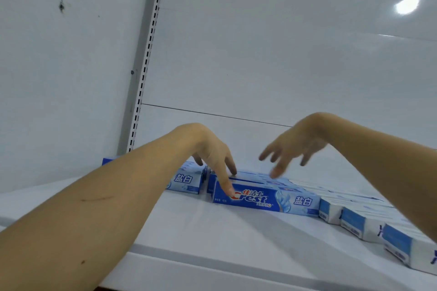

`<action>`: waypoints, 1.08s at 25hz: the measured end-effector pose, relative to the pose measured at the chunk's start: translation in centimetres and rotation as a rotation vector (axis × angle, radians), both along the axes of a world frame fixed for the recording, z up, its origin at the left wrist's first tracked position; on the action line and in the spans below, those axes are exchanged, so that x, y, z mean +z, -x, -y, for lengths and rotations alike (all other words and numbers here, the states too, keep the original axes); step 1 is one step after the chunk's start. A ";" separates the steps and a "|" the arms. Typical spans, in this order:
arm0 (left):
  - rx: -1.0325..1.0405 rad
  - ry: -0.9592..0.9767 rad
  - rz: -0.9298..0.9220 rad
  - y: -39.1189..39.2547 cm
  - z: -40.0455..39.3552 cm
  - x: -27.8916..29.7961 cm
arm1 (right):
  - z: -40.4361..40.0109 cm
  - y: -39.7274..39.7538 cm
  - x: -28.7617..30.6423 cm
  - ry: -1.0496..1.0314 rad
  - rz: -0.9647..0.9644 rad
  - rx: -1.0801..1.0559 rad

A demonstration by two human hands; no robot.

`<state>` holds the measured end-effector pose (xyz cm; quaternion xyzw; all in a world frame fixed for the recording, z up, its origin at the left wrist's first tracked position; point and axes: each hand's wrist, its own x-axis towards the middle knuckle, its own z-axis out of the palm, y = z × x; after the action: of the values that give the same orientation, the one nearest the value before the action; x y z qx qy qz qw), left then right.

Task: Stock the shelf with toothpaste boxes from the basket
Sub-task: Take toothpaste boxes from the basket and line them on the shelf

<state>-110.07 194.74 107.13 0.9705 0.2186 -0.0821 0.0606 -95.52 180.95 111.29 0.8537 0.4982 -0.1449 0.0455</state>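
With fingers straight, the left hand (212,158) steadies the front toothpaste box (264,199), probably squaring its row, while the blurred right hand (290,149) hovers open at two o'clock.

Bright, even, cool-white light; wide-angle view.
Glare spot (406,4) on glossy back panel (283,54), upper right. Soft shadows on shelf (212,231). Right hand (293,146) motion-blurred; upright post (144,61) bows from lens distortion.
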 end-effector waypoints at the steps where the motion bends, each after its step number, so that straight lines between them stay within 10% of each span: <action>1: 0.000 -0.061 -0.039 -0.4 0.0 -0.3 | 1.1 -0.3 -0.9 0.078 0.067 -0.011; 6: 0.026 -0.099 0.005 0.0 -2.0 -0.5 | 0.0 -1.4 -5.0 0.030 0.375 0.126; 13: 0.349 0.260 0.167 3.2 -5.2 -1.7 | 2.3 -2.0 -6.1 -0.532 -0.381 -0.278; 27: 0.523 0.003 -0.057 3.7 -4.1 -2.7 | -0.5 -1.9 -7.6 -0.835 -0.493 -0.597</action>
<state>-113.81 198.84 104.45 0.8782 0.4636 -0.0911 0.0748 -93.59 181.44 103.71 0.8439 0.2463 -0.1376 -0.4563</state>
